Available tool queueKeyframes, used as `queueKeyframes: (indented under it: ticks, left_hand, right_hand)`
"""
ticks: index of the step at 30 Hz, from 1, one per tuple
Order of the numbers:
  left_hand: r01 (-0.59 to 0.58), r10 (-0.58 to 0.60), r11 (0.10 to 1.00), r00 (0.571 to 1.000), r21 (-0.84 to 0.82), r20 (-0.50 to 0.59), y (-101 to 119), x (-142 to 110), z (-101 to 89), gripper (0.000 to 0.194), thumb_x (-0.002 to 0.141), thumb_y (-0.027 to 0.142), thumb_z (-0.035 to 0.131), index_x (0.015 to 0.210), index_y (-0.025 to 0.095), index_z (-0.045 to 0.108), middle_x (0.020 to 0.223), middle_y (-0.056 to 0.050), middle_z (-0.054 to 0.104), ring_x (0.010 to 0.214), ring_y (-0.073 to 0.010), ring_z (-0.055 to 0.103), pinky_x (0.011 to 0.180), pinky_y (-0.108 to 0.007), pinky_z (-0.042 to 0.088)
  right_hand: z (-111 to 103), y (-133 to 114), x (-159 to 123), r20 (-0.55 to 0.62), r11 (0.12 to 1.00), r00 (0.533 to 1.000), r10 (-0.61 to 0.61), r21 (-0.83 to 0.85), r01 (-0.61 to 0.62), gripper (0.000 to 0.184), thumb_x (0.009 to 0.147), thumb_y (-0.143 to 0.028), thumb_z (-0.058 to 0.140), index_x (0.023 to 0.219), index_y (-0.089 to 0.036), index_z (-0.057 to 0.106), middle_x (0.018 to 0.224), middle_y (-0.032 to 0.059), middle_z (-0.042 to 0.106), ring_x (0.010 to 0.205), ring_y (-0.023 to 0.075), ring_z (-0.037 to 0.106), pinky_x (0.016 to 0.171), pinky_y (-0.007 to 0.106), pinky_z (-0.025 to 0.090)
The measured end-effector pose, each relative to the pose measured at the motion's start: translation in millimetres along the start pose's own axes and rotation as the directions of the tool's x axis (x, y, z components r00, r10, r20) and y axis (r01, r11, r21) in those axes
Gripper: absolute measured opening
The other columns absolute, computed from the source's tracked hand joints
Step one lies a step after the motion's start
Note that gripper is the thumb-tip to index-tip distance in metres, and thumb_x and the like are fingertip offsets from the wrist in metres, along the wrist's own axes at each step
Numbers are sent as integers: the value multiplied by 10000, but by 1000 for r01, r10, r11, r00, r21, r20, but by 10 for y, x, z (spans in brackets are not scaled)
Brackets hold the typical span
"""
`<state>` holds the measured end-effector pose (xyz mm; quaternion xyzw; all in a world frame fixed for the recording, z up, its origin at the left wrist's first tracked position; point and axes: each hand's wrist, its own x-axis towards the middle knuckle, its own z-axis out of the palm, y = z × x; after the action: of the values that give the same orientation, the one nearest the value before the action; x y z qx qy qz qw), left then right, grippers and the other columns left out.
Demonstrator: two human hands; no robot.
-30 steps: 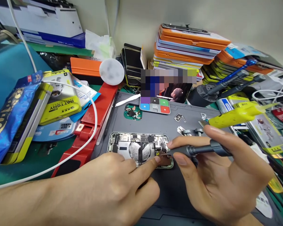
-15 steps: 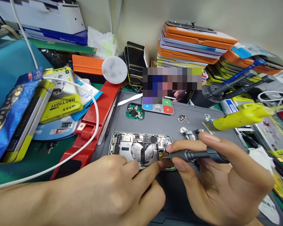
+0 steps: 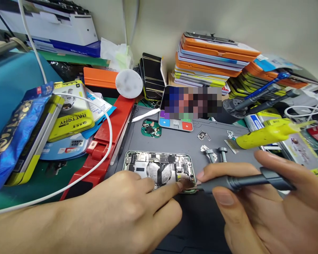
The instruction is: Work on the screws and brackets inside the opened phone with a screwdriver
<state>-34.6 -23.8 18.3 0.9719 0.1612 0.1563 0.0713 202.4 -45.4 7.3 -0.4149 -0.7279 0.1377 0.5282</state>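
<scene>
An opened phone lies flat on the dark grey work mat, its circuit boards and round coil area showing. Across its near edge rests my left hand, with several fingers curled. Its index fingertip touches a copper-brown part at the phone's lower right; the thumb is hidden. My right hand is closed around a grey screwdriver, held nearly level between thumb and fingers. The screwdriver's thin tip sits at the phone's lower right edge, close to my left fingertip. Whether it touches a screw I cannot tell.
Small metal plates and two grey driver pieces lie beyond the phone. A yellow bottle is at the right. A propped phone stands at the back. A red clamp-like holder and a white cable run along the left.
My right hand and the screwdriver have moved right, and the tip has shifted from inside the phone to its right edge. My left hand stays on the phone. The view has shifted slightly.
</scene>
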Motion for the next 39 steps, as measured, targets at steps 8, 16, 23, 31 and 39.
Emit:
queueKeyframes:
  ticks: [8,16,23,31,39]
  left_hand:
    - [-16,16,1000,1000,-13,27,8,6,-4,131,1047,139,573,976,171,678,1344,-83,757,648,-201,672,457,-391,522]
    - [-28,28,1000,999,4,22,7,-2,-26,204,1060,111,514,964,173,683,1223,-76,794,620,-192,657,444,-380,504]
    - [10,-8,999,999,-42,51,2,14,4,96,1039,162,608,965,169,669,1345,-91,755,625,-189,651,440,-383,505]
    - [-19,20,1000,999,-20,43,16,-28,34,52,1023,156,624,1009,157,674,1387,-114,738,646,-190,655,468,-371,497]
    - [-29,29,999,999,-16,26,-10,-18,24,160,1047,125,544,977,163,683,1331,-109,762,649,-181,669,506,-345,527]
  right_hand:
    - [-58,-37,-40,119,995,993,8,102,-20,785,809,70,681,1513,-260,565,1216,118,798,797,250,812,653,397,718]
    - [-38,-50,-4,157,996,987,-35,89,21,816,822,79,660,1553,-259,531,1109,95,818,779,240,806,719,401,728]
    - [-30,-30,4,165,995,986,-23,104,6,822,813,89,654,1549,-257,540,961,48,792,771,213,797,707,336,723]
    - [-8,-17,-7,167,992,986,-24,124,3,790,825,77,650,1537,-248,541,1074,90,818,816,230,808,558,284,687]
    - [-12,-18,-16,172,994,985,-12,112,-8,785,829,60,680,1542,-234,530,1152,108,804,844,222,802,648,301,707]
